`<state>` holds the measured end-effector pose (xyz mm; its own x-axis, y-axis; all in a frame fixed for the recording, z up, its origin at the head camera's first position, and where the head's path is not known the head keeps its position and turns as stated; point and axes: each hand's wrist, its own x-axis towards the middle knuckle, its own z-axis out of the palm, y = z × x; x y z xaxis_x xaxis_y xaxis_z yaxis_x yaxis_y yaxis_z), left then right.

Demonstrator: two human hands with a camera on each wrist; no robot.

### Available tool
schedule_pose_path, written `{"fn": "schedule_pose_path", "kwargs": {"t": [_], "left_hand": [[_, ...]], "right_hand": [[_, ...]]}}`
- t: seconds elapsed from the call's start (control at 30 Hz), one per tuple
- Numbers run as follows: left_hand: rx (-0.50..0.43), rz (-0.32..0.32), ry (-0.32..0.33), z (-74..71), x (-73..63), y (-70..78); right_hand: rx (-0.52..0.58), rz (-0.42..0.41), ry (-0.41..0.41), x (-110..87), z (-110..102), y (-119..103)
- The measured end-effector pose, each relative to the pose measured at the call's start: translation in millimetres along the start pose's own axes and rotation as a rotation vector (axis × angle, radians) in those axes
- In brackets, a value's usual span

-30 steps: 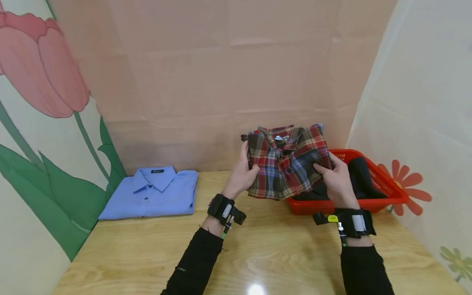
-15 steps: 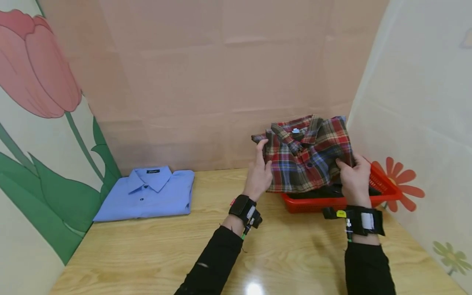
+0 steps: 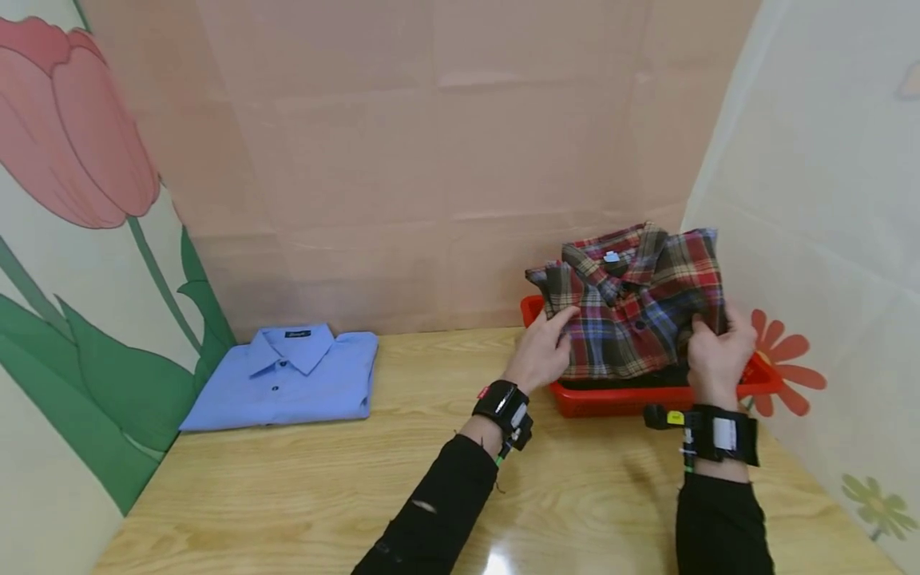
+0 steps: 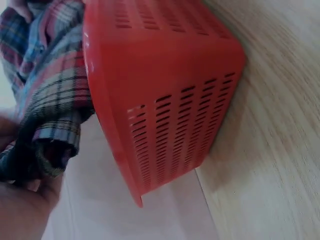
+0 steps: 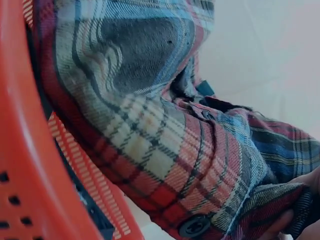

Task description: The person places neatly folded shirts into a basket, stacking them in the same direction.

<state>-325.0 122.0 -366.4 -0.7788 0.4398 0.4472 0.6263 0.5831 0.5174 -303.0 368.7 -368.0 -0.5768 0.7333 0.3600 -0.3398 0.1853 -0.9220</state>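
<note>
Plaid shirt (image 3: 632,327), folded, is lying tilted over red basket (image 3: 632,398) on desk (image 3: 302,487); contact w/ rim isn't showing clearly. L hand (image 3: 537,351) is gripping its L edge; R hand (image 3: 719,351) is pinching its R edge. Cloth is prob. behaving as light, soft, unbreakable, w/ little slip; the folds are likely loosening easily, so both side edges, held thru all layers, are offering the best hold.

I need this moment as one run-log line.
left hand: holds plaid shirt | right hand: holds plaid shirt | red basket: under plaid shirt | blue shirt: folded
</note>
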Motion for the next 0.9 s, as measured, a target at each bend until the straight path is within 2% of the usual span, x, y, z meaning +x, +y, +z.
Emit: {"fn": "schedule_pose_path", "kwargs": {"t": [0.1,0.17,0.33,0.47,0.6,0.77,0.9], "left_hand": [[0.001,-0.031,-0.099,5.7,0.0,1.1],[0.063,-0.043,-0.138,11.0,-0.1,1.2],[0.256,-0.046,-0.186,28.2,-0.9,-1.3],[0.300,-0.058,-0.207,37.3,-0.6,-4.8],[0.299,-0.071,-0.230,40.9,3.0,-10.3],[0.313,-0.106,-0.304,42.5,8.9,-18.3],[0.312,-0.133,-0.362,42.9,10.6,-20.4]], "right_hand": [[-0.101,-0.023,0.038,2.0,-4.5,3.3],[-0.145,-0.028,0.060,3.8,-7.5,4.9],[-0.221,-0.018,0.100,7.3,-13.9,11.4],[-0.295,-0.021,0.106,9.3,-17.0,19.8],[-0.400,-0.043,0.069,12.3,-19.0,29.6],[-0.514,-0.041,-0.023,15.2,-21.9,37.4],[-0.563,-0.041,-0.081,14.5,-27.0,42.2]]}}
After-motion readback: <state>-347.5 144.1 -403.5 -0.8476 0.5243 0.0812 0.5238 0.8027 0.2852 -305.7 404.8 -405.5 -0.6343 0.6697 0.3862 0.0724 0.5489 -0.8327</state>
